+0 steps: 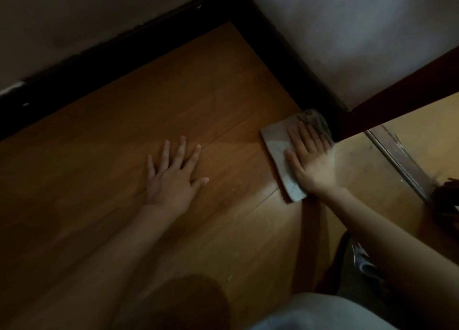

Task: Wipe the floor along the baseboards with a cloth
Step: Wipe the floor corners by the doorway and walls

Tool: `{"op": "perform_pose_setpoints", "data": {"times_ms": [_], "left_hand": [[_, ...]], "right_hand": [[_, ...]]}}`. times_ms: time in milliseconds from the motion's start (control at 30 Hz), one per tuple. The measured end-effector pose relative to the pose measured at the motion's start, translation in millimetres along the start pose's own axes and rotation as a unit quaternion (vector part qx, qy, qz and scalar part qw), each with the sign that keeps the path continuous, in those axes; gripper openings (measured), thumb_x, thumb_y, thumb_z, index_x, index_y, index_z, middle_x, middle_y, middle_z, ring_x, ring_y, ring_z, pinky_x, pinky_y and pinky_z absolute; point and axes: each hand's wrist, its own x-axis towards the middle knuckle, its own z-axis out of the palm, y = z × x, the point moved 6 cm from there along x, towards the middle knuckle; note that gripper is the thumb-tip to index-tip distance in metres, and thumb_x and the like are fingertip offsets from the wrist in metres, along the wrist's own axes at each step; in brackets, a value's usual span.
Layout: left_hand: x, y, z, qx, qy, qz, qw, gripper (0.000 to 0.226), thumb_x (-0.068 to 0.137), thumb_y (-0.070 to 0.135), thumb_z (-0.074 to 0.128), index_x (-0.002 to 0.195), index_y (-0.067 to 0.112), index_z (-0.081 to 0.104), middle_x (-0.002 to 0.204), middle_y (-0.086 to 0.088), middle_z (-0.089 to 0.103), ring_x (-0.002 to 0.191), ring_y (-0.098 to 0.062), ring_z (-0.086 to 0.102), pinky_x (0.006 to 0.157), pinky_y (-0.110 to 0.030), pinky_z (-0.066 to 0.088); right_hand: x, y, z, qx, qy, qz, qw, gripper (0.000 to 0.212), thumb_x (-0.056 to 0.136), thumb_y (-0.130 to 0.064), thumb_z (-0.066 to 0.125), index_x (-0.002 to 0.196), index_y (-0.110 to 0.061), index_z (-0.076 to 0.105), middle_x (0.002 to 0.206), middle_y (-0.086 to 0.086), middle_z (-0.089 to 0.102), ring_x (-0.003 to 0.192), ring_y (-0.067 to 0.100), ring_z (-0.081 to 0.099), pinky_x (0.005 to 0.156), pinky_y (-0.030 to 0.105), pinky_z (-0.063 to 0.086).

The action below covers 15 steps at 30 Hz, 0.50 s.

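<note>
A pale grey cloth lies flat on the brown wooden floor, its far end bunched against the dark baseboard of the right-hand wall. My right hand presses on the cloth with straight fingers pointing toward the baseboard. To the left, my left hand rests palm down on the bare floor, fingers spread, holding nothing. A second dark baseboard runs along the far wall, and the two meet in the corner at the top.
A dark red-brown door frame stands just right of the cloth. A metal threshold strip runs past it into a brighter room. My knee and light clothing fill the bottom edge. A dark object sits at the right edge.
</note>
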Motion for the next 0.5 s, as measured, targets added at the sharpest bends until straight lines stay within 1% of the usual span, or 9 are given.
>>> {"op": "perform_pose_setpoints", "data": {"times_ms": [100,200,300,367,433,500], "left_hand": [[0,0,-1,-0.004,0.000,0.004,1.000,0.071,0.093,0.069,0.022,0.148,0.045,-0.015,0.156,0.011,-0.030,0.145,-0.024,-0.025,0.118,-0.055,-0.004],[0,0,-1,-0.002,-0.006,0.010,1.000,0.072,0.093,0.068,0.022,0.148,0.044,-0.017,0.155,0.010,-0.032,0.145,-0.024,-0.024,0.118,-0.055,-0.004],[0,0,-1,0.002,-0.003,0.008,1.000,0.071,0.093,0.068,0.022,0.149,0.044,-0.016,0.156,0.010,-0.031,0.146,-0.025,-0.023,0.118,-0.055,-0.002],[1,0,-1,0.000,-0.006,0.006,1.000,0.071,0.093,0.068,0.021,0.148,0.045,-0.016,0.155,0.010,-0.032,0.145,-0.024,-0.025,0.118,-0.056,-0.003],[1,0,0,-0.001,-0.005,0.007,1.000,0.071,0.092,0.069,0.020,0.148,0.045,-0.018,0.154,0.011,-0.033,0.145,-0.023,-0.027,0.118,-0.055,-0.004],[1,-1,1,0.000,0.001,0.005,1.000,0.071,0.092,0.069,0.018,0.147,0.045,-0.019,0.154,0.011,-0.033,0.145,-0.023,-0.027,0.118,-0.055,-0.004]], "right_hand": [[50,-19,-6,-0.004,0.018,-0.023,1.000,0.059,0.101,-0.050,0.015,0.154,-0.024,0.016,0.161,0.004,0.014,0.148,0.021,0.011,0.120,0.041,0.009],[84,-36,-8,0.027,0.015,-0.039,0.999,0.058,0.102,-0.047,0.019,0.154,-0.022,0.017,0.161,0.002,0.015,0.148,0.020,0.011,0.120,0.041,0.011],[75,-34,-8,0.015,0.035,-0.033,0.999,0.059,0.102,-0.049,0.018,0.154,-0.020,0.019,0.160,0.005,0.018,0.148,0.020,0.011,0.121,0.038,0.008],[51,-26,-8,-0.013,0.041,-0.038,0.998,0.062,0.101,-0.052,0.019,0.153,-0.019,0.023,0.160,0.008,0.020,0.148,0.022,0.013,0.120,0.039,0.008],[22,-13,-4,-0.047,0.006,-0.074,0.996,0.065,0.099,-0.056,0.020,0.154,-0.021,0.018,0.161,0.008,0.014,0.149,0.022,0.007,0.120,0.040,0.002],[1,-1,0,-0.078,-0.056,-0.129,0.987,0.068,0.098,-0.059,0.018,0.155,-0.025,0.006,0.162,0.007,0.007,0.148,0.017,-0.003,0.120,0.038,-0.006]]}}
